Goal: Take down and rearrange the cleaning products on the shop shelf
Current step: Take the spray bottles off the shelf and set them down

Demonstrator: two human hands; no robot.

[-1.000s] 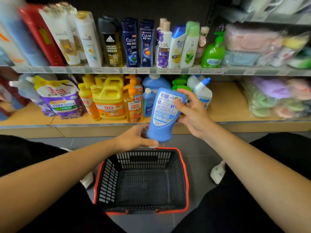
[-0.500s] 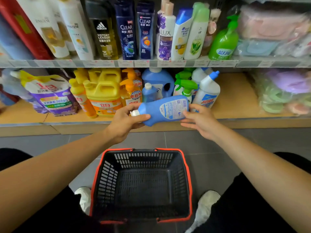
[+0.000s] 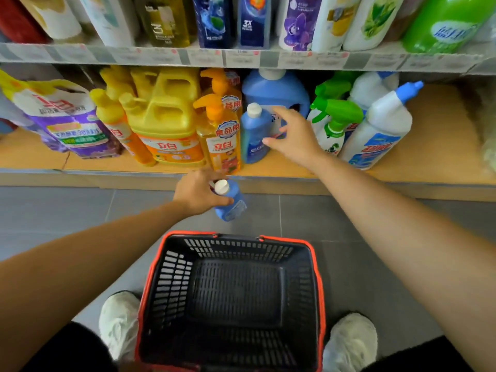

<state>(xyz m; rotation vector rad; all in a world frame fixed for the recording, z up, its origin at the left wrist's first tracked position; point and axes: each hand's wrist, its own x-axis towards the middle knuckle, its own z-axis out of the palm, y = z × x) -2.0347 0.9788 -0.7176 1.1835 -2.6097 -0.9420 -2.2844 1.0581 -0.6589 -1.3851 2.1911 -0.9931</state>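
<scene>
Half a second ago both hands held the small blue bottle [image 3: 230,205] sideways in front of the shelf. Now only the left hand [image 3: 197,193] has it. The bottle has dropped lower and hangs over the grey floor [image 3: 335,218], between the lower shelf [image 3: 440,151] and the black basket [image 3: 320,277] with its red rim. Its white cap points up and toward the viewer, and its body tilts away to the right.

The right hand [image 3: 294,138] has let go and moved onto the lower shelf. The view has also drawn closer to the shelf.

The left arm reaches forward with the back of the hand up. Its grip is closed around the bottle's neck, just under the cap. The right arm stretches further, palm facing left, its grip wide with the fingers spread. The thumb is at the side of a second blue bottle [image 3: 252,132]; whether it touches cannot be told.

That second bottle stands upright on the lower shelf, just right of an orange pump bottle [image 3: 222,135] and in front of a large blue jug [image 3: 273,87]. A green spray bottle [image 3: 335,122] stands to the right of the hand.
</scene>
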